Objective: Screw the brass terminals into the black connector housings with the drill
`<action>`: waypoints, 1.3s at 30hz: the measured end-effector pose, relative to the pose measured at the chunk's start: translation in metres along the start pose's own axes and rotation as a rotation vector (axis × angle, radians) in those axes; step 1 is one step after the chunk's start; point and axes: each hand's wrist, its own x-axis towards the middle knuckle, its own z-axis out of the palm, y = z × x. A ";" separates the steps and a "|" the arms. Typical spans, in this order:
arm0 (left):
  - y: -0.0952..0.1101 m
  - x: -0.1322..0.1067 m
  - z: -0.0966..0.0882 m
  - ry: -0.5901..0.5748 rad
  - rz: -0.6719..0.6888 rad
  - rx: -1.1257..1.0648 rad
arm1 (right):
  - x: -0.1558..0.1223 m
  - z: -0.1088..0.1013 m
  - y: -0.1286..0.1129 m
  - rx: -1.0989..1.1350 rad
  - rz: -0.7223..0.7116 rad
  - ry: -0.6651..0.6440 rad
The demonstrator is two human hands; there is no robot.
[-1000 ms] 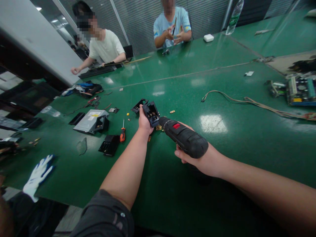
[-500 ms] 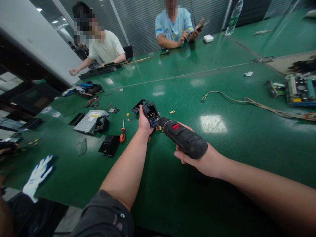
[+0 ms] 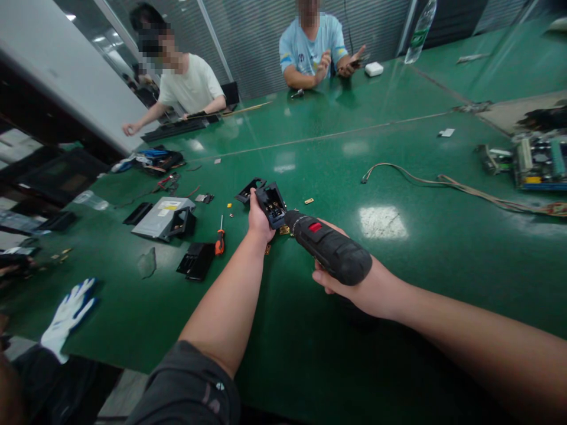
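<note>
My left hand (image 3: 260, 221) grips a black plastic housing (image 3: 273, 205) with brass-coloured metal parts inside, its open side turned toward the drill. Wrapped around the handle of a black cordless drill (image 3: 331, 247) with a red switch is my right hand (image 3: 354, 283). The drill's nose points at the lower right of the housing; whether its bit touches a screw is too small to tell. Small brass pieces (image 3: 284, 230) lie on the table just below the housing. Behind my left hand sits another black plastic part (image 3: 248, 190).
On the green table (image 3: 398, 354), an orange screwdriver (image 3: 220, 239), a black case (image 3: 195, 261) and a silver metal box (image 3: 160, 217) are at left. A white glove (image 3: 68, 316) lies nearer. Cables (image 3: 443, 179) and a circuit board (image 3: 540, 160) are at right. Two people sit across.
My hands, the drill and the housing hold almost the same position. Across the table, the person in blue has shifted their hands slightly apart.
</note>
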 end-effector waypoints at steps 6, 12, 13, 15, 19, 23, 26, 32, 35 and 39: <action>-0.001 0.003 -0.003 -0.019 0.007 0.000 | 0.002 0.000 -0.002 0.011 0.016 -0.004; -0.002 0.003 -0.004 -0.011 0.001 -0.019 | 0.001 0.001 -0.007 0.040 0.023 -0.015; -0.001 0.003 -0.004 -0.016 -0.003 -0.023 | 0.001 0.001 -0.007 0.043 0.024 -0.016; 0.000 0.002 -0.004 -0.015 -0.018 -0.023 | 0.001 0.002 -0.008 0.042 0.031 -0.022; 0.002 0.000 -0.003 0.010 -0.013 -0.024 | 0.002 0.002 -0.009 0.027 0.042 -0.032; 0.003 -0.001 -0.003 0.018 -0.010 -0.029 | 0.002 0.002 -0.012 0.027 0.039 -0.031; 0.003 -0.002 -0.002 0.013 -0.004 -0.040 | 0.002 0.002 -0.012 0.025 0.043 -0.024; 0.003 -0.003 -0.001 0.013 -0.007 -0.037 | 0.002 0.003 -0.008 0.040 0.032 -0.030; 0.002 -0.002 -0.002 0.017 -0.007 -0.046 | 0.003 0.003 -0.009 0.045 0.022 -0.029; 0.002 -0.001 -0.003 0.011 -0.006 -0.048 | 0.003 0.003 -0.012 0.035 0.026 -0.030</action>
